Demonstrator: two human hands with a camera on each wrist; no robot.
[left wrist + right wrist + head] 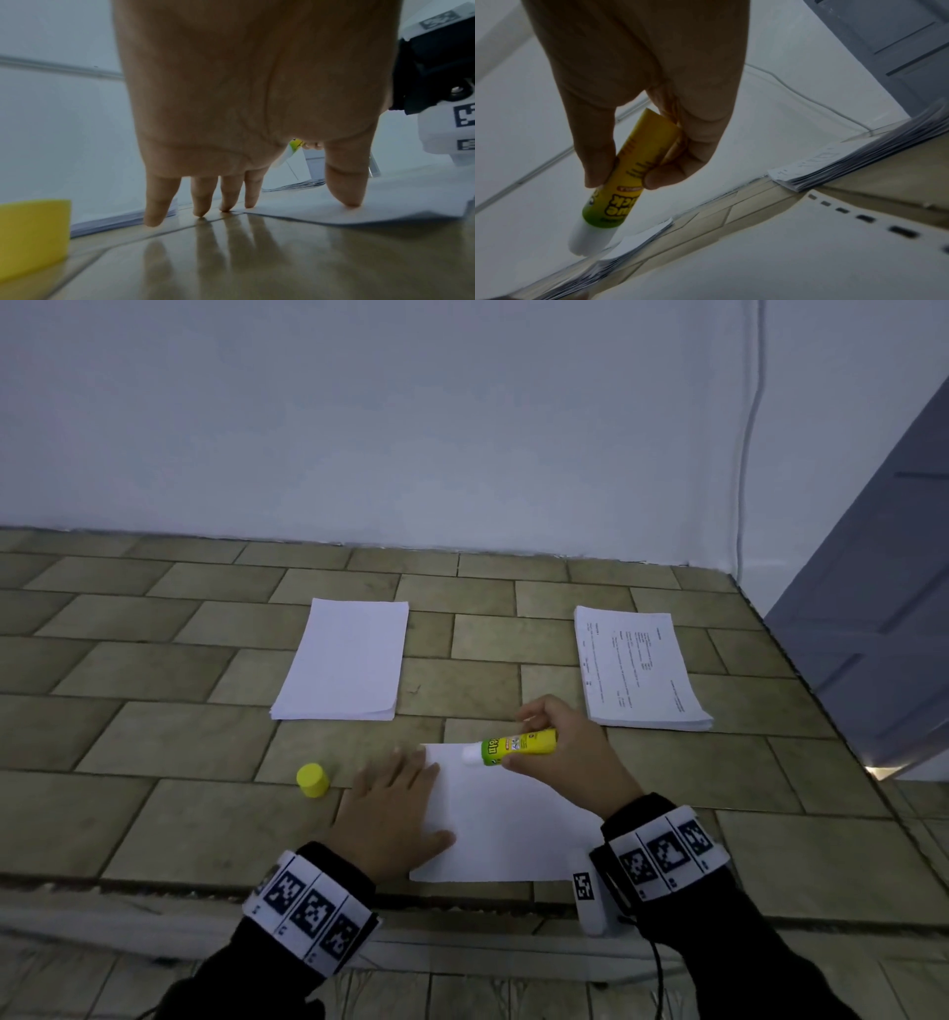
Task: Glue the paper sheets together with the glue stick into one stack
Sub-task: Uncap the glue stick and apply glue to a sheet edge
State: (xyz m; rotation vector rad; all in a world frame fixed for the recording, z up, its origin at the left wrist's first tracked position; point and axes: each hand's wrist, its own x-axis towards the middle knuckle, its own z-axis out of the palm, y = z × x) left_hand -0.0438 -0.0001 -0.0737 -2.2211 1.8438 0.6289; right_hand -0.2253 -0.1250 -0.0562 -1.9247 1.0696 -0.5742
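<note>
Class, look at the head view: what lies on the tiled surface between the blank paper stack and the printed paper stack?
Nothing: in the head view, only bare tiles separate the blank stack from the printed stack.

Both arms wear long black sleeves (729,937). Each wrist carries a wide white band printed with square black-and-white coded markers (313,911), several side by side. Under the right wrist hangs a rounded white camera housing (585,896) bearing one more marker, with a thin black cable (657,968) trailing from it.
</note>
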